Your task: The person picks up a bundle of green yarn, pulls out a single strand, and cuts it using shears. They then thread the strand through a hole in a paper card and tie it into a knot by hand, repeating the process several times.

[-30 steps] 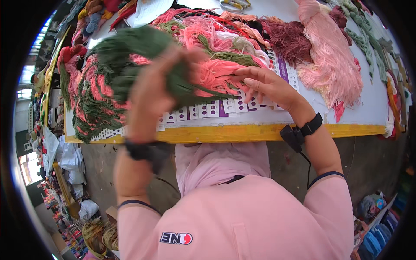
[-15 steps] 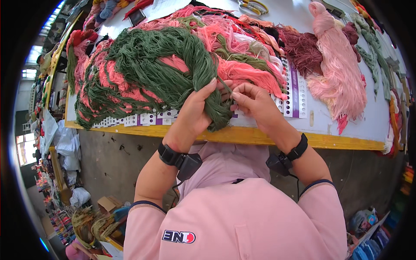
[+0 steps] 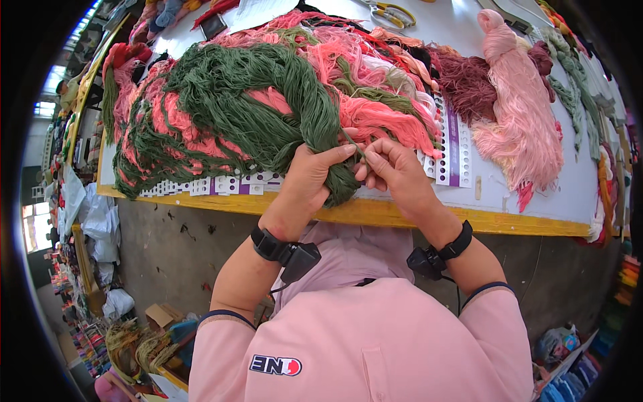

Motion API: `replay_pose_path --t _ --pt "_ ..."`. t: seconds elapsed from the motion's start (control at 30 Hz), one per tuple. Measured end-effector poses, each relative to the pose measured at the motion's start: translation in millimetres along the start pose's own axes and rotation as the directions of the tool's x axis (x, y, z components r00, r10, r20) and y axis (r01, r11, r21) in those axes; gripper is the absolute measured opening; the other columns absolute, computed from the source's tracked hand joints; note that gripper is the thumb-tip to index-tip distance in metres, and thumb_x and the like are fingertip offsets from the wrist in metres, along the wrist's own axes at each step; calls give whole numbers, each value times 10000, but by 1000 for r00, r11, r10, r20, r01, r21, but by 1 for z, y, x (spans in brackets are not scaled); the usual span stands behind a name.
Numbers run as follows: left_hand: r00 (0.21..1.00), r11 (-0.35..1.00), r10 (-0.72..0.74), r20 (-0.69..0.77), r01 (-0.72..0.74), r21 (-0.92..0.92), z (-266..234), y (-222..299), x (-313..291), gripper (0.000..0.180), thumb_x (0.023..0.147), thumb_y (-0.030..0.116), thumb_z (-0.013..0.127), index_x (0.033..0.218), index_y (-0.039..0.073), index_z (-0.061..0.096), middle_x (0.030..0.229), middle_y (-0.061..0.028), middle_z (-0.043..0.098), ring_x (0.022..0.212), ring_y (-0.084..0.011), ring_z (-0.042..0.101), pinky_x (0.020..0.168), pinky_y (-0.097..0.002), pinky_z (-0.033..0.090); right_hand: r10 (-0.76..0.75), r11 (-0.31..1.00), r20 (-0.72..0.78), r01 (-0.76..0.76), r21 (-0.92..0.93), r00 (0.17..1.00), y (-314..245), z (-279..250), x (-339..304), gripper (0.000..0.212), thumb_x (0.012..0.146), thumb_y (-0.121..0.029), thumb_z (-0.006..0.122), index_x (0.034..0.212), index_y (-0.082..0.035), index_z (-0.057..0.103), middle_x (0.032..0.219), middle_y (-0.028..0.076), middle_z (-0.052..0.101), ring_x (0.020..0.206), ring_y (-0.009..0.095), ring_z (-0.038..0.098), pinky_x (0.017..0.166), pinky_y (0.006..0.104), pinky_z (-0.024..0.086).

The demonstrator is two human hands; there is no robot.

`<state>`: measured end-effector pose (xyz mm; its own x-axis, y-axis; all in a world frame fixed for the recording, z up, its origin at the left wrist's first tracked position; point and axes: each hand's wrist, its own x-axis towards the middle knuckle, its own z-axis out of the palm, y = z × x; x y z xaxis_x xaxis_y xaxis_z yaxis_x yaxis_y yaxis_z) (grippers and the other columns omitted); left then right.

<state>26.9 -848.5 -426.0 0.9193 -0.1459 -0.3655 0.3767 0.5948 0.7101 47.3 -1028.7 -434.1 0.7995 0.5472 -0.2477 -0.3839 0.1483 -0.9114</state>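
A thick hank of dark green yarn (image 3: 234, 80) is spread over coral-pink yarn (image 3: 177, 127) at the table's front edge. My left hand (image 3: 307, 175) is wrapped round the hank's gathered end, its thumb stretched toward a thin green strand. Close beside it, my right hand (image 3: 396, 173) is closed in a pinch on that strand, which stands slightly away from the hank. The fingertips of both hands nearly meet, and the left fingers are partly hidden behind the yarn.
White cards with punched holes (image 3: 461, 151) lie under the yarn. To the right are a maroon bundle (image 3: 462, 80) and a pale pink hank (image 3: 519, 100). Yellow-handled scissors (image 3: 394, 15) rest at the back. A yellow edge (image 3: 509, 223) borders the table.
My left hand has shifted slightly down, its thumb swinging from upward to rightward, near the strand. My right hand stays beside it, its fingers curled further in.
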Motion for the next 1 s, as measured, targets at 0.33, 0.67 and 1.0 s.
replay_pose_path --t 0.33,0.67,1.0 --pt "999 999 -5 -50 3 -38 6 2 -4 306 867 -23 619 1163 -68 557 983 -163 653 769 -233 672 692 -337 571 33 995 -59 -27 92 998 2 1 -1 150 1026 -198 477 971 -78 548 799 28 653 634 32 541 542 157 386" --pt "999 1000 17 -39 -18 -5 3 0 -4 335 845 -17 647 1170 -59 578 1052 -132 656 928 -204 667 818 -335 568 32 995 -20 -34 -96 999 -3 2 -1 129 981 -184 569 1002 -59 591 822 -11 630 653 16 493 572 168 388" --pt "999 999 -4 -39 2 -43 -5 -2 2 347 880 36 634 1206 -59 557 1049 -126 650 956 -206 659 846 -349 557 59 997 -67 -57 43 996 -5 4 -1 74 912 -101 647 946 -37 658 866 -34 614 768 35 502 669 209 413"
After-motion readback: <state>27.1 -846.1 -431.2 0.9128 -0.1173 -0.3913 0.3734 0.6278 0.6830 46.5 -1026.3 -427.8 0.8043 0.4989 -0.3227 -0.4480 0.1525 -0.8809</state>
